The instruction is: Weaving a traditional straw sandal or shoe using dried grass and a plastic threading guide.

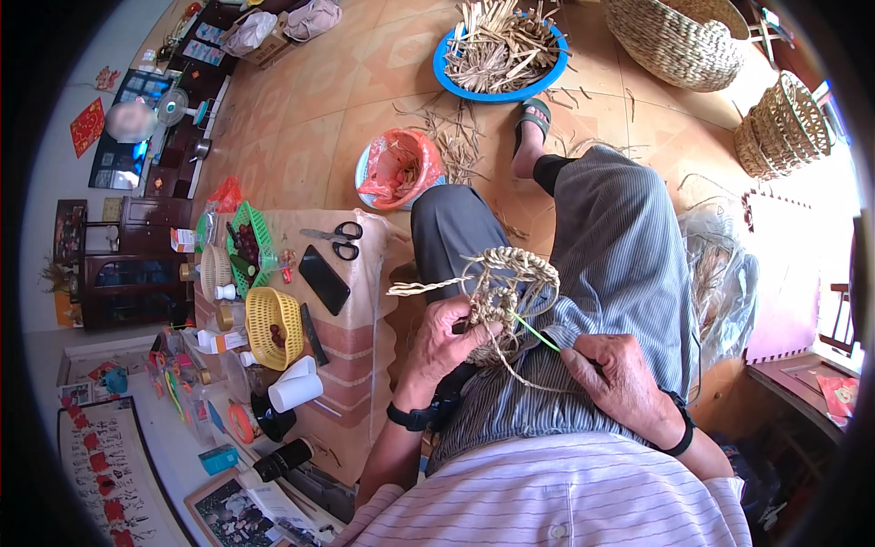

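A small round woven straw basket [519, 264] with an open loop of braided rim rests on my lap, and loose twisted straw cords stick out from it. My left hand [453, 335] is closed on its near edge, with thumb and fingers pinching the braid. A thin light-green rod [536, 334] runs from the weave to my right hand [612, 372]. That hand is closed on the rod's near end, its thumb along it. A pale straw cord [515, 369] curves from the basket below the rod toward my right hand. The rod's far tip is hidden in the braid.
Left, a cloth-covered table holds scissors [335, 240], a black phone [324, 279], a yellow basket [273, 326] and a white cup [294, 384]. On the floor are a lined bin [397, 169], a blue tub [440, 68] of dry straw, and woven baskets [676, 46].
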`<state>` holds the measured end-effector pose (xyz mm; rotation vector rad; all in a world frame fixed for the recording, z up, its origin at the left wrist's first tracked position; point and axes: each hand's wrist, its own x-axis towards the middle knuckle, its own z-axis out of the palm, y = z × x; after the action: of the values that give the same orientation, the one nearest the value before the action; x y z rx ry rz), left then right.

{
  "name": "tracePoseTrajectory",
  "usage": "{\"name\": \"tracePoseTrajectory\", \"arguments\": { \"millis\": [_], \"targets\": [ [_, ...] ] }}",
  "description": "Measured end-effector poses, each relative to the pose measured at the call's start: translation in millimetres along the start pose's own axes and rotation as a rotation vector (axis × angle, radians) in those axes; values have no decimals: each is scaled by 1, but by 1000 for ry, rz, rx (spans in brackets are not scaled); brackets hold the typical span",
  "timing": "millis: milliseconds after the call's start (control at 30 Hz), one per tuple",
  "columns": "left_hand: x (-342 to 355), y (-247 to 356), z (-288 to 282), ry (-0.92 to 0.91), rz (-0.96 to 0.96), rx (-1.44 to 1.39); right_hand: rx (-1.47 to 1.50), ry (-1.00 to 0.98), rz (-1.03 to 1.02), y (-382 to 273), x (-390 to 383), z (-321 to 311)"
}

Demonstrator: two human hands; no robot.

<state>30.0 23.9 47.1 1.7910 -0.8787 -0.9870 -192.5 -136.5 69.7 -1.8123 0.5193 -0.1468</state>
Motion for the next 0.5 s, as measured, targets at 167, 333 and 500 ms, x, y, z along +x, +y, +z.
{"name": "tracePoseTrajectory", "arguments": {
  "millis": [167,333,500],
  "targets": [
    [0,-3,5,-9,-10,-23,-2,29,-43,2,-1,1],
    [-3,-4,1,-50,11,8,-2,-14,-11,1,-1,0],
    [-5,2,5,-6,65,32,3,-40,-40,-5,1,-1]
  ]
}}
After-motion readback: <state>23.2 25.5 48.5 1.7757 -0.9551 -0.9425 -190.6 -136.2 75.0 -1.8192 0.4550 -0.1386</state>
